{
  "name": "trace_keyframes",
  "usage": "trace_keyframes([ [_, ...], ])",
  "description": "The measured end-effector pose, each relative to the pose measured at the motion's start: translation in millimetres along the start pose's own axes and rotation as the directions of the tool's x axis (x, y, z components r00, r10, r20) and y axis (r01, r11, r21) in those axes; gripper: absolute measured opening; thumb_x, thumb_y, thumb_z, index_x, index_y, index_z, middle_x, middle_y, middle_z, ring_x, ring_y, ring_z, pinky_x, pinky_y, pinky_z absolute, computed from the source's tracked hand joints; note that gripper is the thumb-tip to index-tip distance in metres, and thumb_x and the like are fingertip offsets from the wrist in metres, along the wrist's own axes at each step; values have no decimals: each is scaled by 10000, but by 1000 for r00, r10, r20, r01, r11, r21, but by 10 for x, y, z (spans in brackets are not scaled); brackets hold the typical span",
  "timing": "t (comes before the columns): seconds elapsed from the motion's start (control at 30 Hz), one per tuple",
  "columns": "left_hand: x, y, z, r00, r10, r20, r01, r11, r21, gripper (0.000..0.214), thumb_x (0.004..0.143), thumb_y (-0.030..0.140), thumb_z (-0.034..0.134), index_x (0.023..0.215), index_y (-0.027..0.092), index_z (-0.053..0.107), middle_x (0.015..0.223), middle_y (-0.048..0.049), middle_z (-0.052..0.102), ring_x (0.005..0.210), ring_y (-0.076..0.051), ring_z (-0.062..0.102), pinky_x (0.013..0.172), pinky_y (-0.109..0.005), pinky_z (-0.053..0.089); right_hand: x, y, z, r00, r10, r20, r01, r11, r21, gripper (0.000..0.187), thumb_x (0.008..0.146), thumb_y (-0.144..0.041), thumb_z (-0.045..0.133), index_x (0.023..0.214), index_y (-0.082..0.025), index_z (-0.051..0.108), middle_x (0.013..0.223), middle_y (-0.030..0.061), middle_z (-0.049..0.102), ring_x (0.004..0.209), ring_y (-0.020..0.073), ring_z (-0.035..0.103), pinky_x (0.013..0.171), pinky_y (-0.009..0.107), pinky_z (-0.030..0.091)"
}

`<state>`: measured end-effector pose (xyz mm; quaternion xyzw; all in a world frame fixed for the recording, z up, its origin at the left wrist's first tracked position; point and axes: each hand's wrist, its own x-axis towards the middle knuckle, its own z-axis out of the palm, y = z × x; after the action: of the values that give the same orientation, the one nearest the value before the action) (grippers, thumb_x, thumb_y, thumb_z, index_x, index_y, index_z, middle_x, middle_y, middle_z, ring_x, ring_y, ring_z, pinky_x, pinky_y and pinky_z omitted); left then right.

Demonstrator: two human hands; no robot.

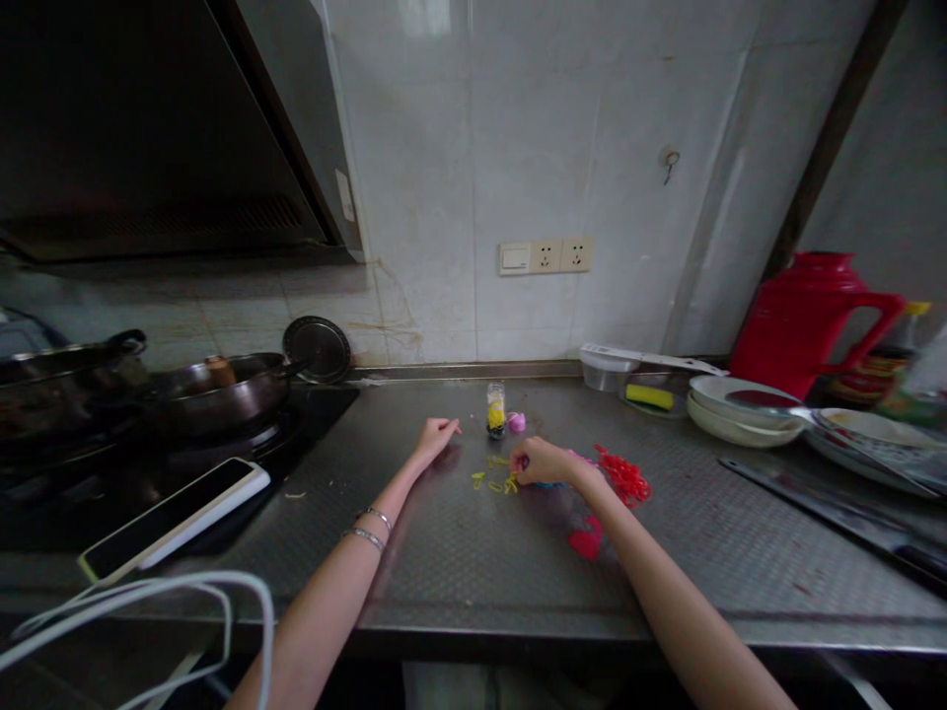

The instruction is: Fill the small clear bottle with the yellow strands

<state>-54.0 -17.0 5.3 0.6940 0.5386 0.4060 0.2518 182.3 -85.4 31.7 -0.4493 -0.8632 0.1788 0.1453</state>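
Observation:
On the steel counter (473, 562) my right hand (540, 461) is closed in a pinch over several small yellow loops (494, 481) that look like rubber bands. What its fingertips hold is too small to name. My left hand (435, 436) rests to the left with fingers curled, and nothing shows in it. A small clear jar (495, 410) with yellow and dark contents stands just beyond the hands, a pink cap (516, 422) beside it. Piles of red bands (625, 478) and pink bands (587, 540) lie by my right wrist.
A stove (222, 463) at the left carries a wok (222, 390) and other pans. A phone (174, 515) and white cable (148, 602) lie near the front left. Bowls (740, 404), a red thermos (803, 320), plates and a long knife (836, 513) crowd the right.

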Motion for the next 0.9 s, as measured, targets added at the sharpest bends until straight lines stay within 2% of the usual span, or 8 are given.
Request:
trace_keyframes([
  [0.2,-18,31,-6,1000,-19,2,19,1000,21,413,748,445,431,685,106,659,438,27,432,476,-101,389,499,-220,259,11,-5,-19,997,-52,-57,61,986,155,184,576,-122,537,693,-152,676,627,-16,622,583,99,531,544,174,393],
  [0.3,-25,37,-14,1000,-18,2,18,1000,16,412,747,445,428,675,111,659,448,22,458,477,-101,398,504,-221,269,28,-10,-59,989,-45,-142,77,970,230,183,603,-159,541,725,-141,675,646,-8,628,608,108,545,574,186,409],
  [0.37,-24,28,-15,1000,-14,-3,14,1000,14,415,749,446,424,672,112,658,459,18,476,480,-102,404,508,-221,274,57,-1,-100,971,-7,-238,78,954,290,180,628,-195,540,733,-131,672,661,4,636,627,118,556,597,200,419],
  [0.47,-14,4,-6,1000,8,-3,-8,1000,13,413,753,441,427,657,110,655,460,17,474,480,-102,399,507,-221,269,132,37,-189,915,91,-394,68,926,372,211,655,-252,538,757,-121,667,698,31,653,654,139,572,620,227,433],
  [0.6,-5,-6,4,1000,4,-3,-4,999,33,407,754,431,434,628,110,650,443,19,456,479,-104,391,507,-222,264,293,80,-355,821,185,-539,82,898,432,234,647,-288,555,765,-115,661,704,54,659,643,154,581,605,247,444],
  [0.77,-23,10,-7,1000,0,7,-1,1000,26,414,760,433,429,645,103,652,453,13,477,475,-101,390,506,-221,267,553,28,-571,727,188,-661,139,902,409,224,640,-281,577,761,-114,665,741,72,669,686,162,594,637,250,458],
  [0.9,-22,-15,-5,1000,15,22,-15,1000,13,423,763,431,419,647,96,650,472,9,495,472,-96,388,501,-221,262,707,-62,-650,691,177,-701,110,932,344,226,673,-251,560,817,-120,673,771,70,680,696,155,596,652,244,459],
])
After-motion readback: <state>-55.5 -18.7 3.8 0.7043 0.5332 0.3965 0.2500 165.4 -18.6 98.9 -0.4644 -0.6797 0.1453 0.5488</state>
